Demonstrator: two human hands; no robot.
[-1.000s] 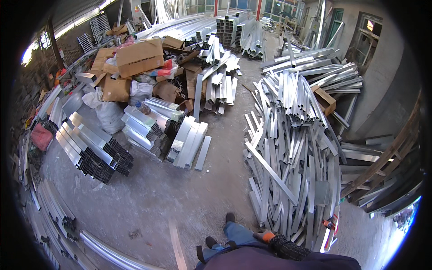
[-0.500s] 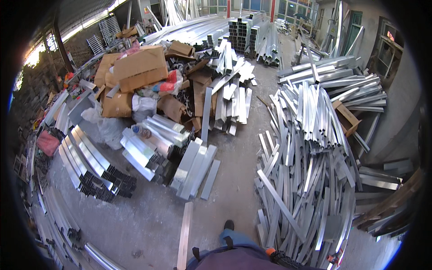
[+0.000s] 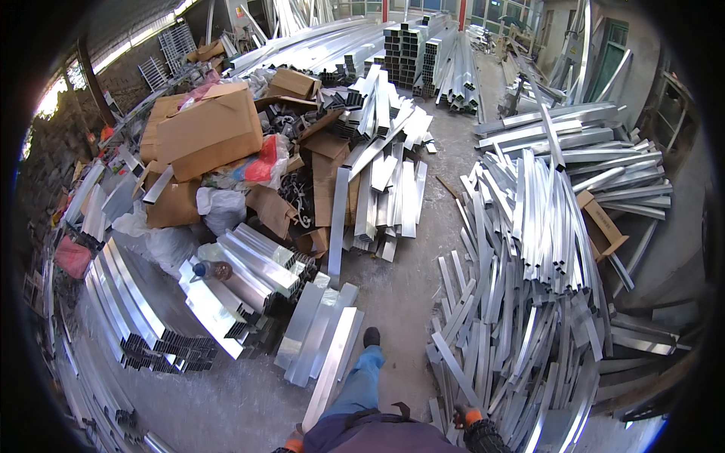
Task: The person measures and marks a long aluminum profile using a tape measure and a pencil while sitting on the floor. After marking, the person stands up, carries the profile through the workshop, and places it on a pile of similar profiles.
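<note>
At the lower edge, my left hand (image 3: 294,439) shows only in part, in an orange and dark glove. It is closed at the near end of a long silver metal profile (image 3: 333,368), which slants up and away from me. The profile's far end passes over several short, wide metal profiles (image 3: 306,317) lying on the floor. My right hand (image 3: 463,417), in a dark and orange glove, hangs beside my right hip, nearest to a big heap of loose metal offcuts (image 3: 498,347). Its fingers are too small and dark to make out.
Stacked channel profiles (image 3: 124,302) lie to the left, beside more profiles with a bottle (image 3: 215,269) on top. Behind them are cardboard boxes (image 3: 211,132) and plastic bags (image 3: 223,208). A strip of concrete floor (image 3: 400,302) runs between the piles.
I have stepped forward, and my leg and shoe show further ahead. The profile in my left hand has swung right, over the short profiles. Both hands show more at the lower edge.
</note>
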